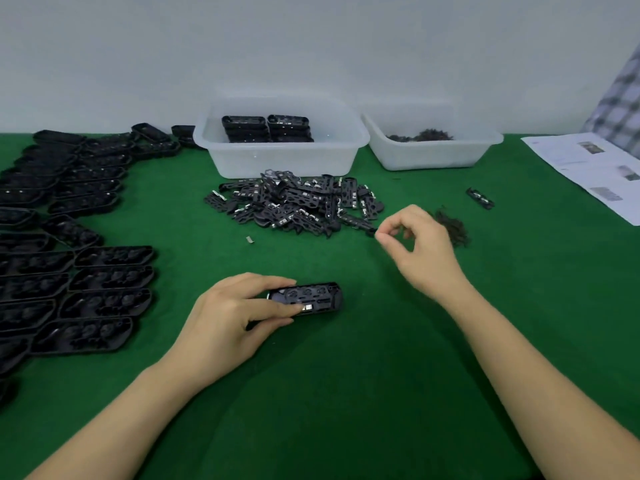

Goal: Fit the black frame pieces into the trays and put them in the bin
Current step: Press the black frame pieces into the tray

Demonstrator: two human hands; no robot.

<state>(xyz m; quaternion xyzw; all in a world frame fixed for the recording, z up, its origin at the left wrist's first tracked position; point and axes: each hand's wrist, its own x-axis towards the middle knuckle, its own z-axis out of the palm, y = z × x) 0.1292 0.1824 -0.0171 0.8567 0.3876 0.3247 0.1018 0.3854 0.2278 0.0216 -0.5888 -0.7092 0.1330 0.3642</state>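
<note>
The tray (306,299) lies on the green table (346,375) at centre frame, its left end grasped by the left hand (235,313). The right hand (419,244), right of centre, pinches a small black item beside the frame-piece pile (294,202). Behind stands the bin (280,157).

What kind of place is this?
Probably a small factory workbench for putting parts together by hand. Rows of black trays cover the green table, a pile of frame pieces waits, and a plastic bin holds finished ones.
</note>
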